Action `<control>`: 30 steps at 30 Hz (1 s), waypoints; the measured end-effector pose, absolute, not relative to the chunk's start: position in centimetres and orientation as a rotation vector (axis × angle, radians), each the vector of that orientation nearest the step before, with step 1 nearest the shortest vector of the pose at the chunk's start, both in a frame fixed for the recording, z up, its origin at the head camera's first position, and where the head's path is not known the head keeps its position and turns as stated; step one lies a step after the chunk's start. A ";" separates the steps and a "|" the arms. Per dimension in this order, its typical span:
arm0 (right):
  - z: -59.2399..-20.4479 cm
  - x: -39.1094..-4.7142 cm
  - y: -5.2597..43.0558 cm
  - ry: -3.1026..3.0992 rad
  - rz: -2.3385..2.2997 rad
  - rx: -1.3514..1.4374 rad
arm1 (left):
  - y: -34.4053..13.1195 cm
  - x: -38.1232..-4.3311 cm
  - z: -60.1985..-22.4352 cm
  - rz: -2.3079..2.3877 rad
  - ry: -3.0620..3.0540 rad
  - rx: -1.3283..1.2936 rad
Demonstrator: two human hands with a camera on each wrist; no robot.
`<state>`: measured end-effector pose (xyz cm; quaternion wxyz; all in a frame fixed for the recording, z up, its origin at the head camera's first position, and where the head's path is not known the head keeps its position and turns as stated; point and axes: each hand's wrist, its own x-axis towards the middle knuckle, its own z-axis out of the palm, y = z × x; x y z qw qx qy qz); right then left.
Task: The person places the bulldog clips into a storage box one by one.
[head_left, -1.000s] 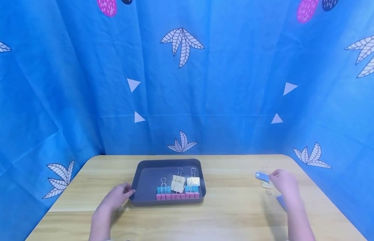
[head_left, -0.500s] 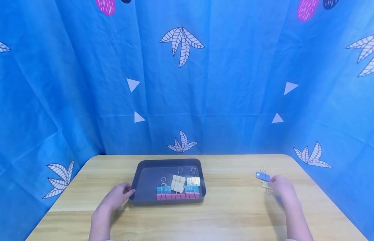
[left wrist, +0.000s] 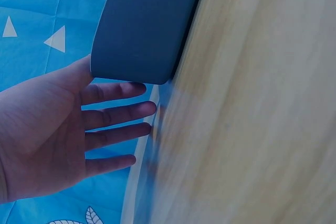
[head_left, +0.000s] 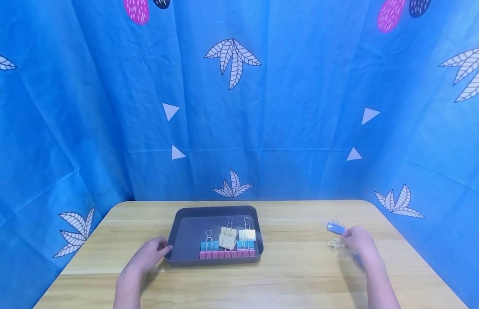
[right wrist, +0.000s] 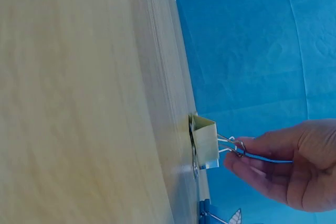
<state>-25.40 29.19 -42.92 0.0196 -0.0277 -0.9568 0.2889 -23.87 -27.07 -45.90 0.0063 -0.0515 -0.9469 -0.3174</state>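
My right hand [head_left: 360, 243] is at the right side of the table, pinching the wire handle of a pale yellow binder clip [right wrist: 206, 141] between thumb and fingertips. The clip's body is tipped up close over the tabletop. A blue binder clip [head_left: 335, 228] lies just behind it, and another blue clip [head_left: 358, 259] is partly hidden by my wrist. My left hand [head_left: 148, 254] rests at the near left corner of a dark grey tray [head_left: 187, 234]. In the left wrist view its fingers [left wrist: 118, 115] are straight, and the thumb's tip is hidden behind the tray wall.
Inside the tray, pink binder clips [head_left: 227, 254] line the near right side. Teal clips [head_left: 209, 246] and pale yellow clips [head_left: 227, 238] stand behind and over them. A blue patterned curtain [head_left: 293, 128] hangs round the wooden table [head_left: 285, 274].
My right hand has taken hold of the pale yellow clip, which has turned and shifted slightly left and nearer. My left hand and the tray stay in place; the head view has tipped slightly up.
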 end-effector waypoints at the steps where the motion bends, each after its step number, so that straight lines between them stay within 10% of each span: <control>1: -43.0 -25.4 29.2 -2.970 0.912 -0.089 | -27.1 -23.9 -46.0 -0.990 -2.966 -0.159; 30: -43.4 -24.7 28.6 -3.028 0.987 -0.014 | -27.3 -24.2 -46.3 -0.995 -2.967 -0.157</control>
